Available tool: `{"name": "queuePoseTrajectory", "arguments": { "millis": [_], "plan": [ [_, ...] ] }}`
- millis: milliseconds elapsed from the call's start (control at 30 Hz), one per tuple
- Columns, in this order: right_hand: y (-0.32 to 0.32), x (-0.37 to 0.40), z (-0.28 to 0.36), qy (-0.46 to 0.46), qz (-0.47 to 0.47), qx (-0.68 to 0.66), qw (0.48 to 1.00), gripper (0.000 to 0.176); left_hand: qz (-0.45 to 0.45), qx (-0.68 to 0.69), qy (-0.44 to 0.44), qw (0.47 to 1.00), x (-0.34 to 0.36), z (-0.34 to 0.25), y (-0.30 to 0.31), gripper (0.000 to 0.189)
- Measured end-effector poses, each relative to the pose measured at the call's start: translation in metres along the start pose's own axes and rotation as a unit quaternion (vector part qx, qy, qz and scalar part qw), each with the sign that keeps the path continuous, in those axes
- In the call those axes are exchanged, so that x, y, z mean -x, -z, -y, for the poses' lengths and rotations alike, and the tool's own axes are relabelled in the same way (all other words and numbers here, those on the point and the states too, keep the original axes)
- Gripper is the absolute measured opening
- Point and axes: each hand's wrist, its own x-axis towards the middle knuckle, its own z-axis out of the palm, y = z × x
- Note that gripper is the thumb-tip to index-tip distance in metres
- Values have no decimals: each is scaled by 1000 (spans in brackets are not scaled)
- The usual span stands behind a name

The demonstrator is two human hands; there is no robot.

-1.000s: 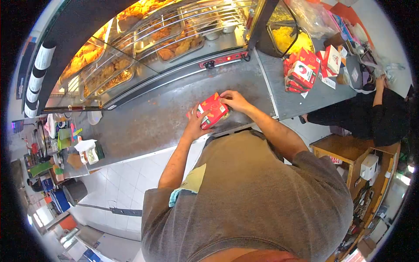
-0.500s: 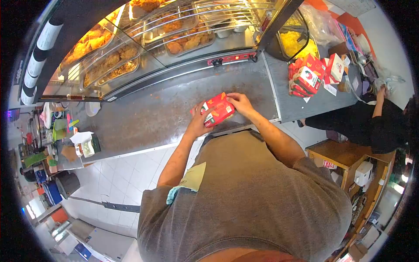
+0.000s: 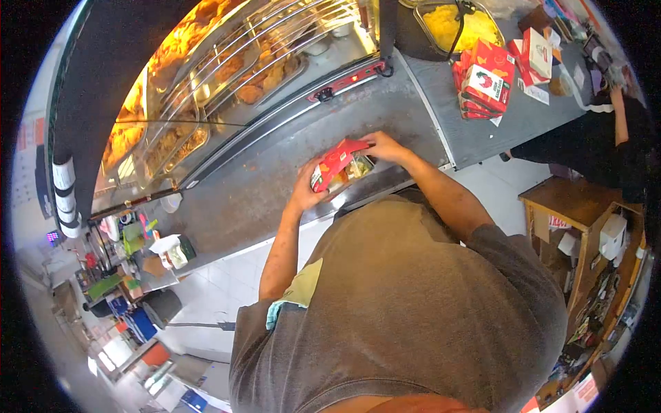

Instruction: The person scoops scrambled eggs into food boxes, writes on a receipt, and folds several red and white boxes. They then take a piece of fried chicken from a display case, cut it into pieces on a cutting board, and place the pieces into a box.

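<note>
A red cardboard food box (image 3: pixel 334 164) rests on the dark metal counter (image 3: pixel 234 206) in front of me. Its lid is tilted up on the side facing me, so some food (image 3: pixel 357 168) shows inside, yellowish and greenish, too small to name. My left hand (image 3: pixel 306 189) is wrapped round the left end of the box. With its fingers pinched on the right edge of the lid, my right hand (image 3: pixel 383 147) grips the same box from the other side.
Behind the counter stands a lit glass display case (image 3: pixel 275 96) with trays of fried food. Rightward are stacked red boxes (image 3: pixel 485 79), a tray of yellow food (image 3: pixel 458 29) and a person in black (image 3: pixel 585 148). A tissue pack (image 3: pixel 173 251) sits at left.
The lid of the box has lifted on my side, and food now shows under it. Both hands have stayed on the box. The view has turned, tilting the counter.
</note>
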Motion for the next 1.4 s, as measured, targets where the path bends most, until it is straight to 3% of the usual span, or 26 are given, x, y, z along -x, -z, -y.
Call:
{"name": "queuePoseTrajectory", "arguments": {
  "millis": [67,200,300,433,500,533,600,667,733,767,833,933,1133,1200,1267,1333,1400],
  "plan": [
    [-8,-14,-4,38,-100,155,982,36,-6,-11,27,1000,0,-4,-3,87],
    [-9,-22,1,43,-135,169,976,32,-4,-19,39,999,-3,-14,-2,87],
    [-3,-18,21,-20,-52,199,978,29,-6,-5,29,1000,-3,-20,-3,89],
    [13,-27,6,35,9,169,985,34,-28,-26,50,998,2,-13,-11,91],
    [14,-1,20,284,-132,202,928,43,-25,-23,44,998,2,-13,-12,93],
    [16,2,18,285,-128,203,928,43,-29,-22,45,998,2,-14,-12,93],
    [20,6,14,147,67,194,967,52,-12,-42,43,998,3,-18,-13,92],
    [13,3,13,133,72,156,976,50,-16,-56,49,997,6,-20,-16,93],
    [4,1,20,-25,48,10,998,50,-20,-70,51,996,4,-23,-17,94],
    [0,2,28,-25,49,12,998,50,-20,-70,54,996,4,-24,-18,95],
    [-5,4,41,21,-8,206,978,51,-21,-69,56,996,6,-23,-19,95],
    [-7,1,56,-44,32,207,977,49,-44,-39,46,997,7,-18,-22,91],
    [-23,5,25,23,-87,266,960,40,-9,-91,73,993,13,-28,-27,103],
    [-25,8,25,-3,-67,250,966,38,-3,-118,51,992,15,-25,-30,106],
    [-25,16,22,65,-95,337,934,38,-6,-126,29,992,17,-20,-34,103],
    [-18,19,19,20,-91,280,956,42,-6,-134,8,991,19,-20,-36,101],
    [-14,17,15,130,-64,275,950,45,-2,-159,20,987,19,-25,-35,93]
  ]
}}
